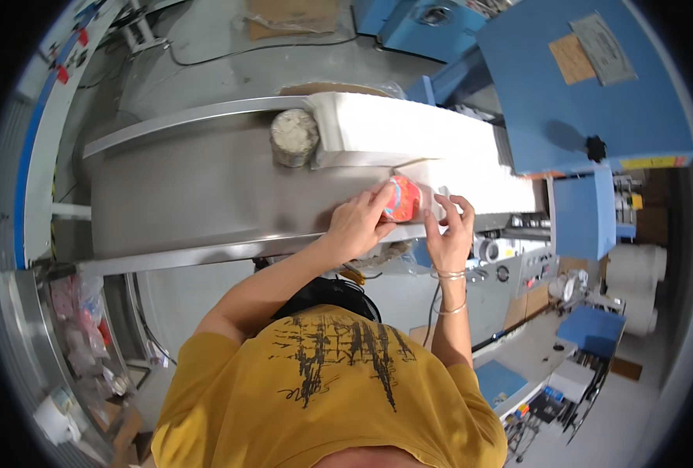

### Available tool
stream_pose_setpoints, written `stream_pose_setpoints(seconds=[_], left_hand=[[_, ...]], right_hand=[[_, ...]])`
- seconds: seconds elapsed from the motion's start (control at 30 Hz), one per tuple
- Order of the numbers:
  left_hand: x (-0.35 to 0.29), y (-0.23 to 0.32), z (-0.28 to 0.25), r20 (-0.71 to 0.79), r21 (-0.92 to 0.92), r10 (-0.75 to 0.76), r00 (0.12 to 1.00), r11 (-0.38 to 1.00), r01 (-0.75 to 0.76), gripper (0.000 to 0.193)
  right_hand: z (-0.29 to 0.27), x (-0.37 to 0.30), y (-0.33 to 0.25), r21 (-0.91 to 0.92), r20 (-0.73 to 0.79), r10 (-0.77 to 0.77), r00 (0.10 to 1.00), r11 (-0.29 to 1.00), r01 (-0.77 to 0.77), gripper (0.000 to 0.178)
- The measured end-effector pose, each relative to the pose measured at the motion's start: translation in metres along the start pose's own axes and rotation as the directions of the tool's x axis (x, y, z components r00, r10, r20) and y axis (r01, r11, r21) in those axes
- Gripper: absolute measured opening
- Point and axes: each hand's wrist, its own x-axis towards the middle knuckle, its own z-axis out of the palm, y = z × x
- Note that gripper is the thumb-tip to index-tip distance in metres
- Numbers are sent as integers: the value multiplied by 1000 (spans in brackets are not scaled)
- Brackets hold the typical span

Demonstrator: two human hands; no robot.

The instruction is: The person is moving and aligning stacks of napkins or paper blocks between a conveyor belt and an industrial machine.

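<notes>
l hand (pixel 358 225) grasps red pack (pixel 408 198) over steel bench (pixel 198 187); r hand (pixel 451 235) half-curled just beside it, can't tell if pinching anything. step looks like l steadying pack; next move prob calls for r closing in. beyond: cylinder (pixel 294 134), white block (pixel 393 129).

The left hand (pixel 360 221) grips with its thumb nearest the body, fingers on the far side; the left forearm (pixel 280 283) slants back leftward from the grip. Just right of the grip, the right hand (pixel 450 238) points away from the body, fingers bent, apart from its thumb.
</notes>
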Motion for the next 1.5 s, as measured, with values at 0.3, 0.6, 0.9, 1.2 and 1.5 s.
stream_pose_setpoints(seconds=[0.3, 0.6, 0.9, 1.2, 1.5], left_hand=[[16, -71, -94, -420, 266, -216, 882, 900, 346, 75], [10, -121, -141, 95, 89, -48, 994, 995, 39, 76], [63, -179, -104, -280, -400, -193, 940, 914, 69, 26], [109, -173, -107, -113, -486, -113, 987, 873, 45, 20], [99, -185, -90, -119, -549, -260, 958, 822, 155, 23]], right_hand=[[103, 63, -102, 185, 10, -602, 799, 786, 590, 38], [129, 82, -96, -57, 180, -582, 793, 799, 599, 43], [128, 83, -107, -78, 189, -601, 777, 779, 622, 48], [128, 86, -98, -76, 210, -612, 763, 767, 637, 48], [124, 86, -100, -86, 267, -594, 759, 770, 633, 55]])
